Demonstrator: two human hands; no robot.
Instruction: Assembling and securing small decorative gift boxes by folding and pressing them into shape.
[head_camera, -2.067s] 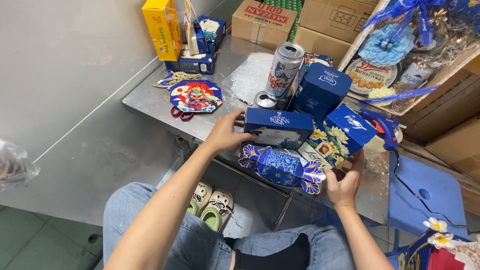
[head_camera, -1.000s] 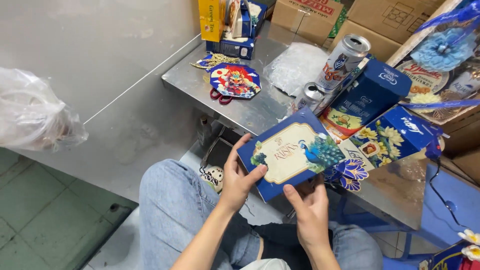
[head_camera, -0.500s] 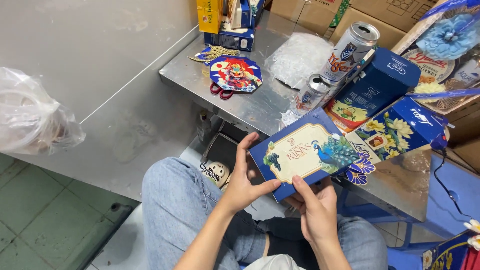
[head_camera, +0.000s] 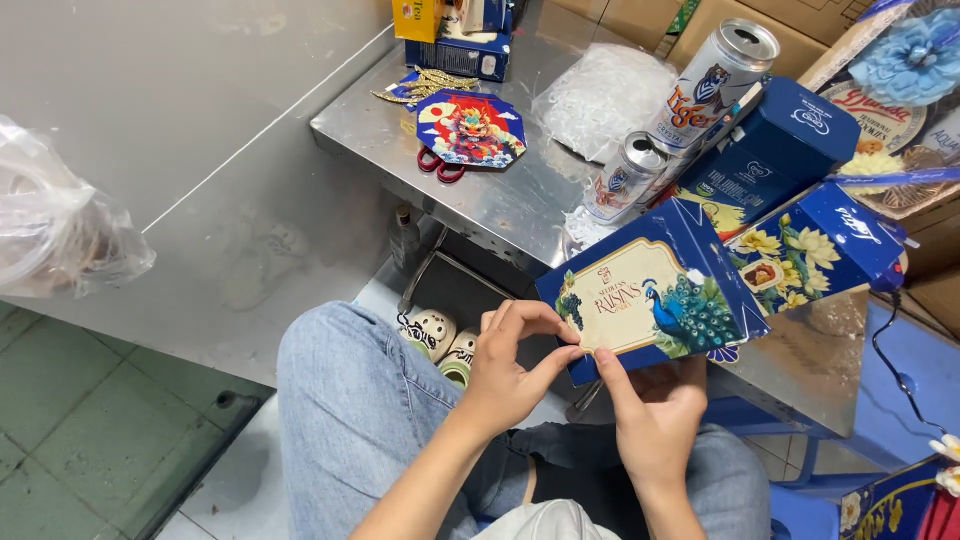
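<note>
Head view | left hand (head_camera: 505, 375) and right hand (head_camera: 655, 410) both pinching blue peacock box (head_camera: 650, 295)

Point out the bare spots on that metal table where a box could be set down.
The metal table shows bare steel between the octagonal card and the small can, down to the near edge. Another open patch lies at the near right corner, below the flowered blue box. The far right is crowded with the tall can, boxes and plastic bag.

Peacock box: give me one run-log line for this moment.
left hand: pinching peacock box lower edge | right hand: fingers on same edge | box: tilted, off steel table
</note>
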